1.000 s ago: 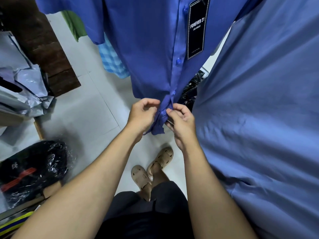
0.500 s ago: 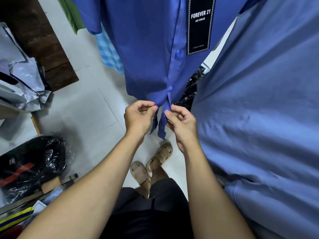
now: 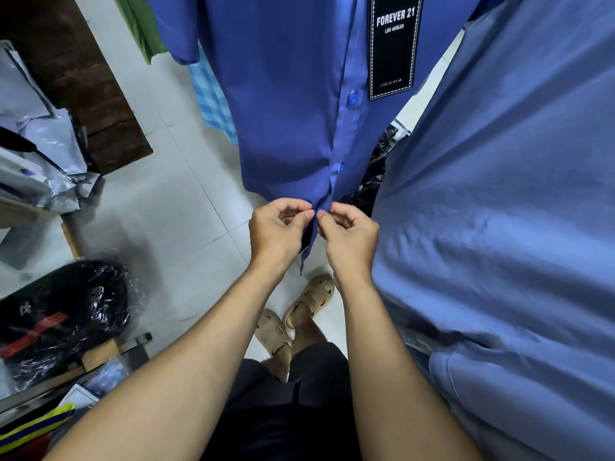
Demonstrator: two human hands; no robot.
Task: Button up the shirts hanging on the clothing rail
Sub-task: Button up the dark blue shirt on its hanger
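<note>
Pretty cramped spot. A big light blue shirt (image 3: 506, 227) hangs close on the right and blocks most of that side, pressing right up against the right forearm. On the left there's a black plastic-wrapped bundle (image 3: 63, 314) down on the white tiled floor (image 3: 159, 221), and grey plastic bags (image 3: 40, 154) piled above it. A checked shirt (image 3: 213, 104) and a green garment (image 3: 143, 24) hang behind.

The dark blue shirt (image 3: 289, 101) hangs straight ahead, its long axis running vertically, front facing the person, with a black Forever 21 tag (image 3: 394, 44) dangling on it. Two buttons on the placket look fastened; the hem tail drops between the wrists.

The left hand (image 3: 278, 232) and right hand (image 3: 349, 237) meet at the bottom of the placket, each grip pinching a fabric edge with thumb and forefinger. The button itself is probably hidden under the fingertips, hard to tell. Tan sandals (image 3: 299, 311) show below.
</note>
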